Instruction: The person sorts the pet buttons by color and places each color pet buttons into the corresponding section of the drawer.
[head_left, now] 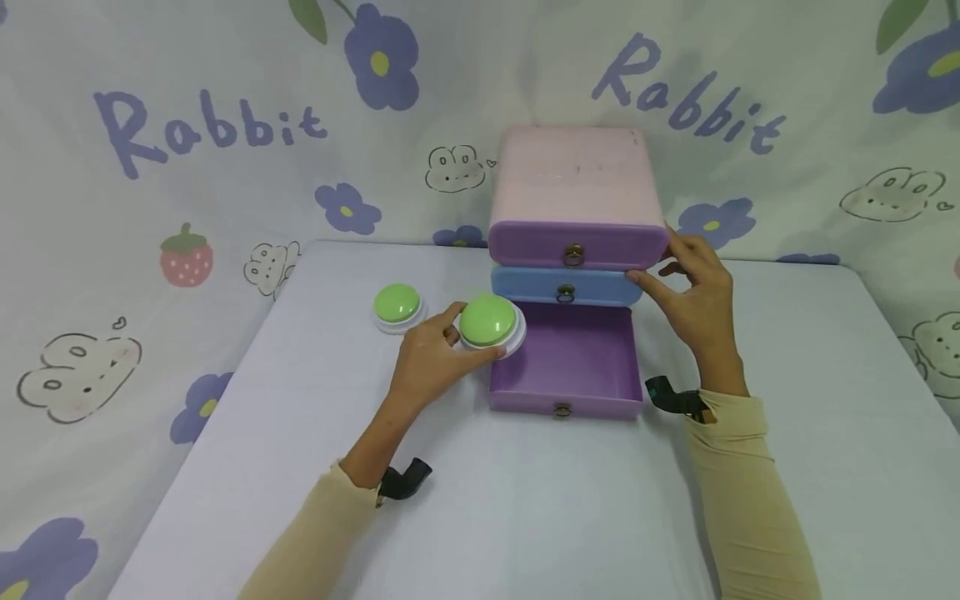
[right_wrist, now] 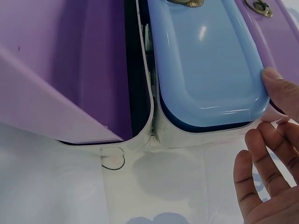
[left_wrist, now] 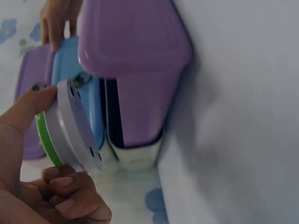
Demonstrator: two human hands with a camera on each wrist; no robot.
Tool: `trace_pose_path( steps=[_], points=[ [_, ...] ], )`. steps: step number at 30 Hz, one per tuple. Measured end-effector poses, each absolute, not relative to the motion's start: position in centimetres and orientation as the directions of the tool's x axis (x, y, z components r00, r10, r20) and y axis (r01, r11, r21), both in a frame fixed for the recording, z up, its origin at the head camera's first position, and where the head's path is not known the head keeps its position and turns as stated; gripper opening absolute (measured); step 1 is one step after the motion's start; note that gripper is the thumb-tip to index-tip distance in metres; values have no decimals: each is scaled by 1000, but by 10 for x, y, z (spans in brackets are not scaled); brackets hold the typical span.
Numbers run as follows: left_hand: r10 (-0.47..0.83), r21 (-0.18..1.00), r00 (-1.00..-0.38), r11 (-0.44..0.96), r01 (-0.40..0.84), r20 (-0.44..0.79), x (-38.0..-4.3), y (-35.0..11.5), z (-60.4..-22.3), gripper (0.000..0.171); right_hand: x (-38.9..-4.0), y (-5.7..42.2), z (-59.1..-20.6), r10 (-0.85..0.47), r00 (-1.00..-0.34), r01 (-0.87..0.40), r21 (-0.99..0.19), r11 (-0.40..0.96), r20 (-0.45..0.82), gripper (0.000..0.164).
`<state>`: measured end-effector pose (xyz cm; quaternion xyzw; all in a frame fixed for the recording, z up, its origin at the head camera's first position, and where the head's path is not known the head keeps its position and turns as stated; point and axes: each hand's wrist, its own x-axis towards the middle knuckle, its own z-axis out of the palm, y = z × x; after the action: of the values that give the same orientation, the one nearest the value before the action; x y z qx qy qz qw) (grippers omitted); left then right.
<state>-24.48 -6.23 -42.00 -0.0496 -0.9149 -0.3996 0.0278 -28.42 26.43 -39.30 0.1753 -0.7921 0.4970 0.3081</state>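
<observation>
My left hand (head_left: 429, 360) pinches a round push-button buzzer (head_left: 487, 320) by its edge, thumb and fingertips on the white base under a green dome. In the left wrist view the buzzer (left_wrist: 78, 128) is tilted, its white underside with small holes showing. It is held above the left side of a pulled-out purple bottom drawer (head_left: 566, 407). My right hand (head_left: 701, 304) is at the right side of the small chest of drawers (head_left: 573, 175). Its thumb touches the edge of the blue middle drawer (right_wrist: 210, 60); the other fingers are loosely bent beside the chest.
A second green-topped buzzer (head_left: 397, 305) lies on the white table (head_left: 315, 417) left of the chest. The top purple drawer (head_left: 532, 243) and the blue one are closed. A printed cloth (head_left: 225, 50) with flowers and rabbits hangs behind the table.
</observation>
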Motion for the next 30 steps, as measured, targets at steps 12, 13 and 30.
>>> trace_pose_path(
  steps=[12,13,30],
  points=[
    [221,513,-962,814,272,158,-239,-30,-427,91,-283,260,-394,41,-749,-582,-686,438,662,73],
    [214,505,-961,818,274,174,-239,-34,-429,89,-283,259,-394,40,-747,-585,-685,434,664,73],
    [-152,674,-953,736,69,263,-250,-136,-461,74,-283,262,-392,31,-746,-588,-680,438,665,72]
  ],
)
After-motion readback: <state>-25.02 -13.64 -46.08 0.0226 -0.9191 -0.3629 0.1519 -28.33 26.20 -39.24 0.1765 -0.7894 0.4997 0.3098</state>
